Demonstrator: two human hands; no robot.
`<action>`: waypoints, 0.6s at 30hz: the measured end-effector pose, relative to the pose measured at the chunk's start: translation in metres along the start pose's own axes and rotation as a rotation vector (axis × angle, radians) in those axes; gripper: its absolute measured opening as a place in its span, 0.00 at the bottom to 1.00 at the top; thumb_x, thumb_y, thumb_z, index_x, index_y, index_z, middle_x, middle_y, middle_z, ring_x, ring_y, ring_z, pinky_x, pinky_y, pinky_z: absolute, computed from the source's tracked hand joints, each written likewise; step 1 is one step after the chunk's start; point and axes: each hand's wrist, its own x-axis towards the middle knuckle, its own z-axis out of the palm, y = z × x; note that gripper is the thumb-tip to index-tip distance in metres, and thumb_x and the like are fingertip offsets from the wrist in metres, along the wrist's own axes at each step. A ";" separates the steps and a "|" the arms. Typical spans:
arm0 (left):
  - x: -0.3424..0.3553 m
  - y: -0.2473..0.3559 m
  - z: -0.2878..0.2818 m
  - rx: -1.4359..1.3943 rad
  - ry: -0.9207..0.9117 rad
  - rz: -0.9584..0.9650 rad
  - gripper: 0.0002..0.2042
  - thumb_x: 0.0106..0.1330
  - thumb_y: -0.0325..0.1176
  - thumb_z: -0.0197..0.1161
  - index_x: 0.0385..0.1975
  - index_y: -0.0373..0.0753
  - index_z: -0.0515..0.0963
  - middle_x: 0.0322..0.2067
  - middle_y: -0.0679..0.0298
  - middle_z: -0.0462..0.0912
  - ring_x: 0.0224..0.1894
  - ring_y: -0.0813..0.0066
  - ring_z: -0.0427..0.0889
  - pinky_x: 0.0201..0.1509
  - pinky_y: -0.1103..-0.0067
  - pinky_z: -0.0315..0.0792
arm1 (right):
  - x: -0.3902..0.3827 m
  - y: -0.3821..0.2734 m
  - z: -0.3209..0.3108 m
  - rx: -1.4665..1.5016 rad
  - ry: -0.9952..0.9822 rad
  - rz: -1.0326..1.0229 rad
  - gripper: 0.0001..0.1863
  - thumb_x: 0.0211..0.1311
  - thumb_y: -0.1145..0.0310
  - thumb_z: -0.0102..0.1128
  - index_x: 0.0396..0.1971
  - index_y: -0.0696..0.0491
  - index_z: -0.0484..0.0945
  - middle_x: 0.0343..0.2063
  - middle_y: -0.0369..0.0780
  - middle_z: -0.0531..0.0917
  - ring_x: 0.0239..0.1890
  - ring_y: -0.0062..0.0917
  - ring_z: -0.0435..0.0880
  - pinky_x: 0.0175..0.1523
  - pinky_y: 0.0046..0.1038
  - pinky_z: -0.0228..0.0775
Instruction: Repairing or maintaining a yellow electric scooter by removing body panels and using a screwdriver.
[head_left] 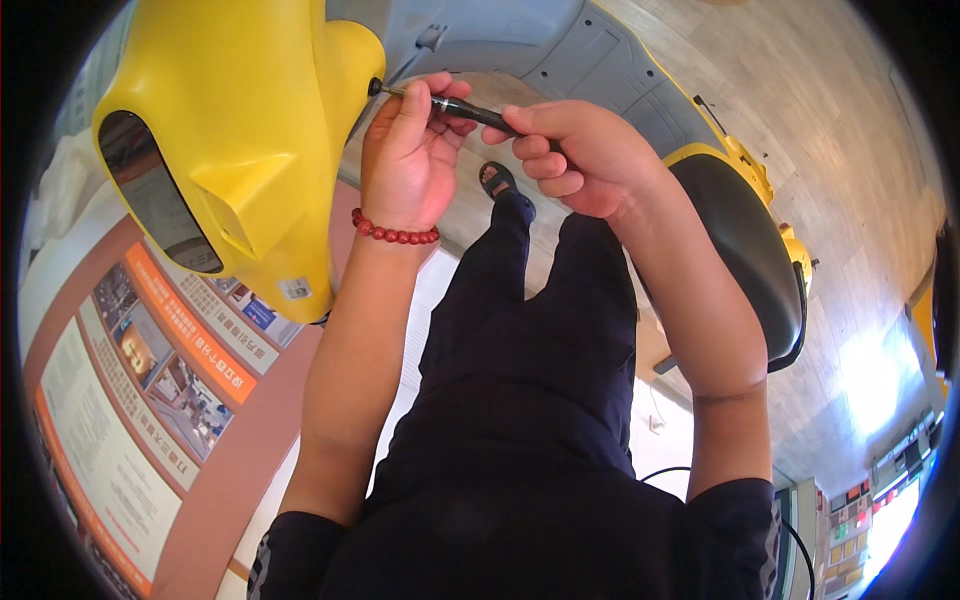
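Observation:
My right hand grips the dark handle of a slim screwdriver-like tool. My left hand, with a red bead bracelet on the wrist, has its thumb and fingers around the tool's front part, near the thin metal shaft. The shaft reaches toward a small black round fitting on the rounded side of a yellow molded vehicle body, which has a dark glossy panel on its front. Whether the tip sits inside the fitting is too small to tell.
A gray molded footboard curves across the top. A black seat with yellow bodywork is on the right, over pale wood-look floor. A printed display board fills the lower left. My legs and sandaled foot are below my hands.

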 end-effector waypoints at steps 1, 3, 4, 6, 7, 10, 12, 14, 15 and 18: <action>-0.001 0.000 0.000 -0.004 -0.009 0.004 0.10 0.64 0.36 0.52 0.34 0.35 0.74 0.34 0.60 0.77 0.34 0.75 0.75 0.42 0.78 0.69 | -0.001 0.001 0.002 0.002 0.000 0.000 0.13 0.57 0.65 0.53 0.37 0.59 0.75 0.17 0.35 0.73 0.20 0.19 0.71 0.25 0.22 0.64; 0.000 -0.001 -0.003 0.009 0.008 0.010 0.10 0.64 0.36 0.52 0.34 0.35 0.74 0.34 0.60 0.77 0.34 0.75 0.75 0.42 0.78 0.69 | -0.004 0.008 0.016 -0.268 0.322 -0.097 0.12 0.56 0.68 0.53 0.39 0.56 0.74 0.16 0.34 0.72 0.21 0.21 0.72 0.26 0.25 0.65; 0.000 -0.002 -0.004 0.020 0.023 0.012 0.10 0.64 0.36 0.52 0.34 0.35 0.74 0.34 0.60 0.77 0.33 0.75 0.74 0.41 0.78 0.69 | -0.004 0.017 0.022 -0.264 0.323 -0.099 0.12 0.56 0.68 0.53 0.39 0.56 0.74 0.16 0.34 0.72 0.21 0.21 0.72 0.26 0.25 0.65; 0.000 -0.002 0.000 0.019 0.033 0.006 0.10 0.64 0.36 0.52 0.34 0.35 0.74 0.34 0.60 0.77 0.33 0.75 0.74 0.41 0.78 0.69 | -0.004 0.031 0.032 -1.394 0.619 -0.939 0.10 0.52 0.69 0.53 0.32 0.58 0.76 0.17 0.42 0.72 0.20 0.26 0.72 0.24 0.25 0.64; 0.001 -0.001 0.001 0.017 0.045 0.003 0.10 0.64 0.36 0.52 0.34 0.35 0.74 0.34 0.60 0.78 0.33 0.75 0.74 0.41 0.78 0.69 | -0.003 0.031 0.032 -1.392 0.617 -0.941 0.10 0.52 0.69 0.53 0.32 0.58 0.76 0.17 0.42 0.72 0.20 0.26 0.72 0.24 0.25 0.64; 0.000 -0.001 0.000 0.008 0.036 0.015 0.10 0.64 0.36 0.51 0.34 0.35 0.74 0.35 0.59 0.77 0.34 0.74 0.74 0.43 0.77 0.69 | -0.004 0.030 0.028 -1.427 0.595 -0.919 0.10 0.53 0.70 0.52 0.33 0.58 0.75 0.18 0.41 0.73 0.17 0.25 0.71 0.23 0.25 0.64; -0.002 0.001 -0.001 0.005 0.004 -0.005 0.11 0.64 0.36 0.50 0.36 0.35 0.73 0.35 0.59 0.77 0.36 0.72 0.73 0.45 0.75 0.67 | -0.003 0.026 0.025 -1.450 0.578 -0.908 0.09 0.53 0.71 0.52 0.33 0.59 0.75 0.18 0.41 0.74 0.16 0.24 0.71 0.23 0.24 0.63; 0.001 0.004 -0.002 -0.003 -0.033 -0.021 0.12 0.65 0.37 0.50 0.39 0.35 0.72 0.36 0.59 0.76 0.37 0.71 0.72 0.46 0.74 0.66 | -0.008 0.002 0.018 -0.901 0.400 -0.493 0.10 0.54 0.71 0.51 0.34 0.60 0.74 0.19 0.39 0.74 0.15 0.21 0.70 0.21 0.22 0.62; 0.003 0.004 -0.003 0.005 -0.081 -0.020 0.12 0.65 0.37 0.49 0.39 0.35 0.72 0.36 0.59 0.76 0.38 0.71 0.72 0.47 0.74 0.65 | -0.009 -0.008 0.014 -0.342 0.210 -0.083 0.10 0.55 0.70 0.51 0.34 0.61 0.74 0.19 0.37 0.75 0.14 0.18 0.69 0.19 0.21 0.62; -0.002 0.001 -0.006 0.023 -0.083 -0.013 0.12 0.65 0.36 0.49 0.39 0.35 0.72 0.37 0.58 0.76 0.39 0.70 0.72 0.49 0.74 0.64 | -0.005 0.002 0.023 -0.397 0.295 -0.200 0.11 0.57 0.68 0.51 0.33 0.61 0.74 0.19 0.35 0.74 0.14 0.14 0.67 0.17 0.18 0.60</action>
